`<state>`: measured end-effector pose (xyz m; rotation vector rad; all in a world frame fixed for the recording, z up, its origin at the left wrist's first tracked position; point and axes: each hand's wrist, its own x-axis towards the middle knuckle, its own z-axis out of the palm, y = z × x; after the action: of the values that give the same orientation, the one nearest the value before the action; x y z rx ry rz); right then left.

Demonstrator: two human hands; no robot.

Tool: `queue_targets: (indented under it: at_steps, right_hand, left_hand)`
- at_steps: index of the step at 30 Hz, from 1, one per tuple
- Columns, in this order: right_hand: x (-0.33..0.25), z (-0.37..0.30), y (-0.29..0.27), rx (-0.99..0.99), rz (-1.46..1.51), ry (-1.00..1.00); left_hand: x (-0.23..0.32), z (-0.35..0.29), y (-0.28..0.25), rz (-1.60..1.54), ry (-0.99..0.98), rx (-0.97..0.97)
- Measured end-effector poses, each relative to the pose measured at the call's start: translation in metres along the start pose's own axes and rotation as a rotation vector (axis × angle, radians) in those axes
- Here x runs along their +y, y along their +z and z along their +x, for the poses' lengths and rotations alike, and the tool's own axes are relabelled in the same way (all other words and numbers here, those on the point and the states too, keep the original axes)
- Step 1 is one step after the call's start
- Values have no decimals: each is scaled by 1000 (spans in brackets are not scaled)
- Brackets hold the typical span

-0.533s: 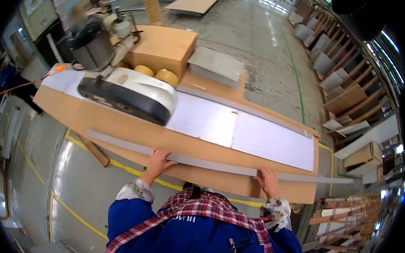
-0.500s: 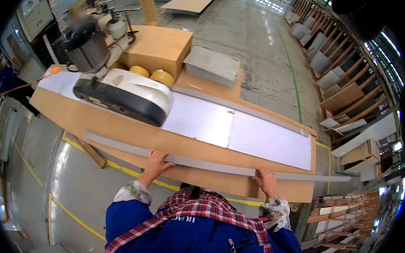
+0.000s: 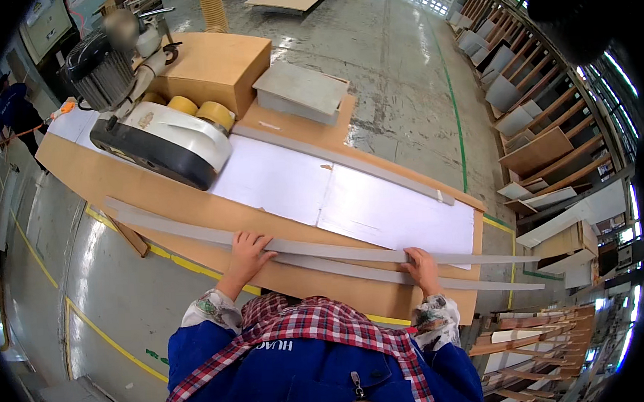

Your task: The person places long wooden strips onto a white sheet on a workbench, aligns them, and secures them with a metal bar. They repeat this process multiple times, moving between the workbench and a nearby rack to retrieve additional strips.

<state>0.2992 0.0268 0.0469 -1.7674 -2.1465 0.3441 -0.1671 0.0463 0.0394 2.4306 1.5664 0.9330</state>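
Two long, thin grey strips lie across the brown bench top point(image 3: 161, 197), touching or close at the left and spread apart toward the right. My left hand point(image 3: 246, 263) is closed around the farther strip point(image 3: 339, 251), with its thumb on the near side. Farther along, my right hand point(image 3: 422, 270) grips that same strip. The nearer strip point(image 3: 340, 269) passes beneath or beside my hands, and its contact with them is partly hidden. Both strips reach past the bench's right end.
Beyond the strips, a white panel surface point(image 3: 394, 215) runs along the bench below a grey fence rail point(image 3: 364, 164). A machine head point(image 3: 162, 147) with a black belt and yellow rollers point(image 3: 215, 114) stands at left. A grey box point(image 3: 298, 91) sits behind. Racks of boards point(image 3: 545, 145) line the right.
The single grey bar seen before now shows as two strips. The farther one has shifted away from me, toward the white surface, with both hands on it. My view has shifted slightly right.
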Motion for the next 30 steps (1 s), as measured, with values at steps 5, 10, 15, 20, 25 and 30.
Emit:
queue_targets:
  at_steps: [5,10,15,20,25,30]
  right_hand:
    - [85,-15,9,1,14,86]
    - [126,-27,-14,56,-27,186]
    - [178,-28,-37,13,-67,161]
    - [216,-24,-31,54,-93,183]
    - [243,-19,-10,182,-139,207]
    - [151,60,-14,391,-63,-59]
  left_hand:
    - [44,-5,69,-79,-41,-16]
    - [114,12,111,-92,0,-75]
    - [147,32,134,-32,12,-89]
    - [152,43,123,72,-21,-72]
    - [141,40,110,92,-107,-107]
    - [126,36,128,60,-129,-72]
